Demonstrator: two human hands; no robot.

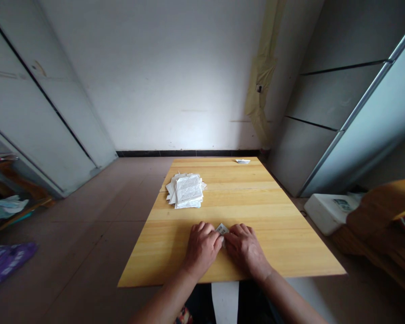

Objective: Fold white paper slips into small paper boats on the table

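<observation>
Both hands rest close together near the front of a light wooden table. Between them a small folded piece of printed paper shows a pointed top corner; its lower part is hidden under the fingers. My left hand presses on the paper's left side with curled fingers and thumb. On the other side, my right hand bears down on it with bent fingers. A loose stack of printed paper sheets lies beyond the left hand. At the far right edge sits a small folded paper boat.
Behind the table stands a white wall with a taped strip. To the right are a grey cabinet, a white box and a wooden chair. A purple bag lies on the floor at left, below a wooden shelf.
</observation>
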